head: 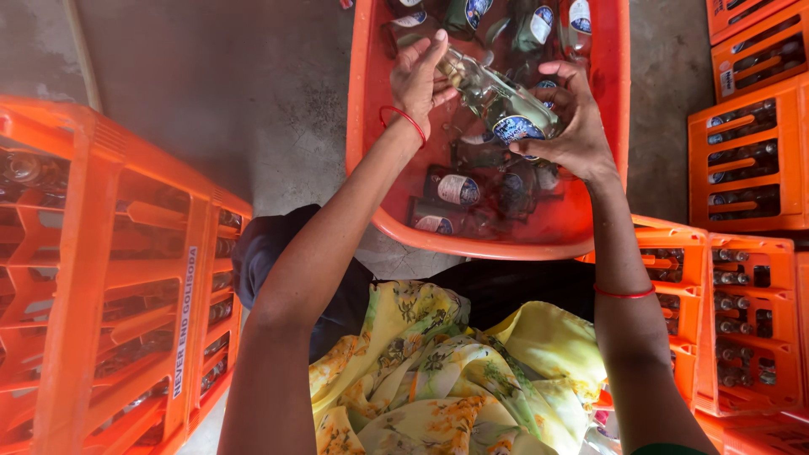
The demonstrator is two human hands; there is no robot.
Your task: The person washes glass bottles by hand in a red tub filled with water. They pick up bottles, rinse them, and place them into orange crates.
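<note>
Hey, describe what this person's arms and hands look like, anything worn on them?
Both arms are bare, with no sleeves showing up to the frame edge. The left hand has a thin red thread band at the wrist; the right hand has a similar red thread further up the forearm. No gloves; rings cannot be made out.

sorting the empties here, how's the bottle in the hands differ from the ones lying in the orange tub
The held bottle is lifted above the water, tilted, gripped by the left hand and right hand. The tub bottles lie flat, submerged in the orange tub. All are clear glass with round blue-and-white labels.
</note>
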